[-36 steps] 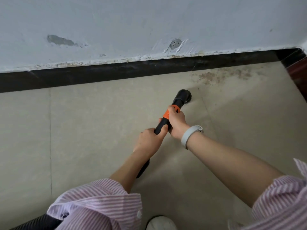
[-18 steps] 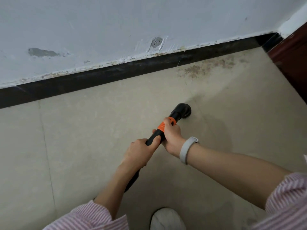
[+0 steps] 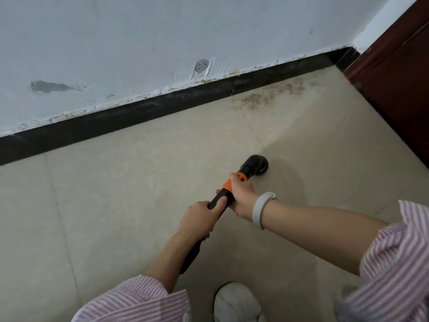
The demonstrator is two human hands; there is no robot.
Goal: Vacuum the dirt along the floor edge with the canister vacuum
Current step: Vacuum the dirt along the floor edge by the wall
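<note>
Both grips clenched on the black rigid plastic vacuum wand w/ orange collar point(image 3: 226, 189): right hand point(image 3: 241, 194) at the collar, left hand point(image 3: 199, 218) lower down. Round black nozzle point(image 3: 256, 165) sits on the beige tile floor point(image 3: 139, 182), well apart from the brown dirt patch point(image 3: 269, 95) by the black skirting point(image 3: 139, 112). Prob. light, stiff, non-slip. Count: 1 wand, 1 nozzle, 1 dirt patch, 2 hands.

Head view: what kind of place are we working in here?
Likely an indoor room corner, perhaps under renovation: beige tiled floor, a black baseboard below a patched white wall, and a dark red-brown door or panel at right.
</note>
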